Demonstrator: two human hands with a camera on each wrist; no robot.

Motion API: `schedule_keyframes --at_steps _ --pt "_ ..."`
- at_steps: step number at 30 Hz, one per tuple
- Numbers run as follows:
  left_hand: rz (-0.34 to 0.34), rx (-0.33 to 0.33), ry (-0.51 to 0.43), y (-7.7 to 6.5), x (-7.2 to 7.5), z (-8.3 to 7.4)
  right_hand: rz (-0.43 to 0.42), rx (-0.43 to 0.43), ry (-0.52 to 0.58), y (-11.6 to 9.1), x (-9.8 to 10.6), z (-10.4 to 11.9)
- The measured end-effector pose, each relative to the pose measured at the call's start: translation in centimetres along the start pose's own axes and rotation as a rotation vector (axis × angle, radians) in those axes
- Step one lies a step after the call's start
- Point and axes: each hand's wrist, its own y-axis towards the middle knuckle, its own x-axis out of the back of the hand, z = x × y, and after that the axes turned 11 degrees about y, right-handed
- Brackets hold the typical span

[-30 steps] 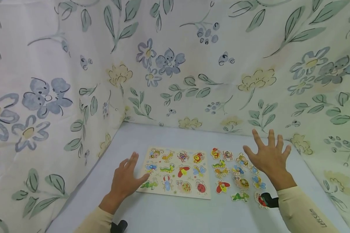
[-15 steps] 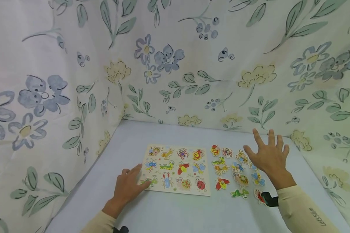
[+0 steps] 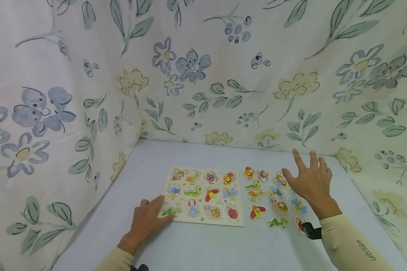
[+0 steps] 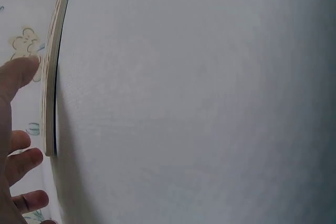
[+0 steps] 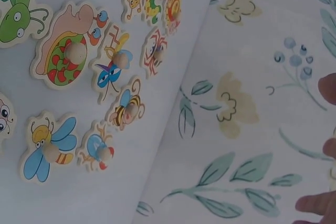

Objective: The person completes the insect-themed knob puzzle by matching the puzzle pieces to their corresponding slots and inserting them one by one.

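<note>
A pale wooden puzzle board (image 3: 203, 224) with insect pictures lies flat on the white table. At its near left corner is my left hand (image 3: 145, 222), the thumb over the grasshopper picture and the fingers by the left edge. The left wrist view shows the thumb (image 4: 23, 69) beside the board's edge (image 4: 51, 87); firm contact is unclear. My right hand (image 3: 310, 183) hovers with spread fingers, holding nothing, over the loose knobbed pieces, partly hiding some. Nearest to it are a bee piece (image 3: 280, 180), a dragonfly piece (image 3: 298, 205) and a ladybug piece (image 3: 298, 223).
Right of the board lie more loose pieces: a snail (image 5: 65, 51), a grasshopper (image 3: 277, 221), a red moth (image 3: 257, 212), a caterpillar (image 3: 252, 185) and a spider (image 3: 262, 175). Floral cloth (image 3: 224, 113) walls the table (image 3: 196, 248) at the back and sides.
My left hand has lowered onto the board's near left corner, its fingers drawing in from a raised, more upright pose. The right hand stays nearly still above the pieces. The head view shifts slightly.
</note>
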Motion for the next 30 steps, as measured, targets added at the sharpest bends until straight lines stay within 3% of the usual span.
schedule_keyframes --at_steps 9,16,19,25,30 --pt "0.039 -0.04 0.073 0.2 0.0 -0.8 -0.016 -0.013 0.013 0.0 0.1 -0.9" --pt "0.066 -0.015 0.06 0.2 0.0 -0.6 -0.055 -0.002 0.054 0.5 -0.3 -0.6" --pt "0.076 -0.018 0.057 0.2 -0.1 -0.3 -0.145 0.032 0.106 0.9 -0.4 -0.5" --pt "0.086 -0.011 0.065 0.2 -0.4 -0.2 -0.409 0.164 0.425 1.8 -1.1 -1.0" --pt "0.091 -0.011 0.077 0.2 -0.5 -0.2 -0.485 0.142 0.541 2.1 -1.4 -1.4"
